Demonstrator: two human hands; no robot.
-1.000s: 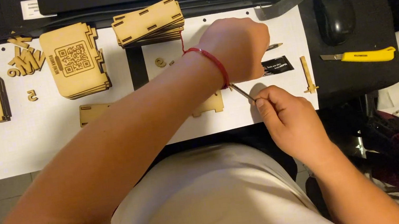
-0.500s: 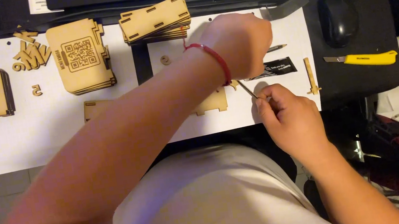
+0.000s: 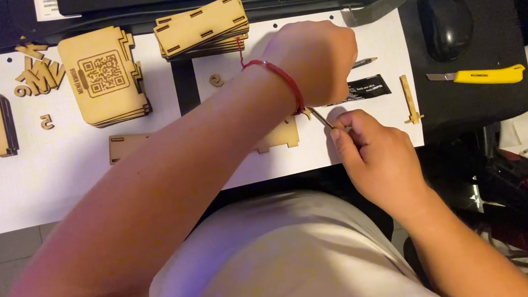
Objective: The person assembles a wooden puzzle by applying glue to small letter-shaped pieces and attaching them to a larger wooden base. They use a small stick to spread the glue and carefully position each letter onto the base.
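Head view, thin metal tool (image 3: 320,118) pinched in right hand (image 3: 378,155) grip

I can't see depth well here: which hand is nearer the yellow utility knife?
Right. The right hand lies below-left of the yellow utility knife, on the paper's edge; the left hand sits farther left, across the paper.

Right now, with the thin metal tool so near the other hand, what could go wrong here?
1. The right hand points a thin metal tool toward the left hand, which presses on a wooden panel. A slip could prick the wrist.
2. The left forearm hides most of that panel, so the tip may work partly unseen.
3. The yellow utility knife lies by the mouse, perhaps with its blade out; a sweeping sleeve could catch it.
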